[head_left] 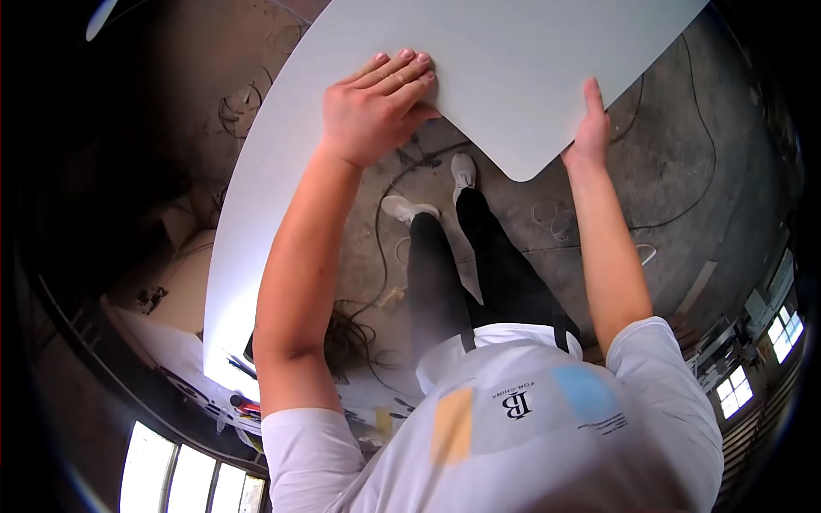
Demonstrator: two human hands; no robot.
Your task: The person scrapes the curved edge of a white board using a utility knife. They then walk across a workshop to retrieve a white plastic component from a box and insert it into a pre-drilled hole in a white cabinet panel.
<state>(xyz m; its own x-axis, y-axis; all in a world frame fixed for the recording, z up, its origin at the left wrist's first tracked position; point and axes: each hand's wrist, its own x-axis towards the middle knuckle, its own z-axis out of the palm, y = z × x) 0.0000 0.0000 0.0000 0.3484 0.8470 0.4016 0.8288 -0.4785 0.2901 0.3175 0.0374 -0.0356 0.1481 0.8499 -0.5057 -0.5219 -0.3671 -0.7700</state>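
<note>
A large white panel (513, 60) with a curved left edge and a rounded corner fills the upper middle and runs down along the left. My left hand (372, 107) lies on its upper face beside the inner edge, fingers stretched out and close together. The thumb points toward that edge. At the panel's right edge, my right hand (590, 132) has its thumb on top. Its other fingers are hidden under the panel, so it grips the board there. My left forearm crosses over the panel's left part.
Dark cables (380, 231) trail over the grey concrete floor (522, 214), near my feet in light shoes (463, 171). Coiled black cable (346, 329) lies at lower left. Cardboard-coloured boxes (175, 282) stand left of the panel. Stacked boards (718, 350) are at the right, near windows.
</note>
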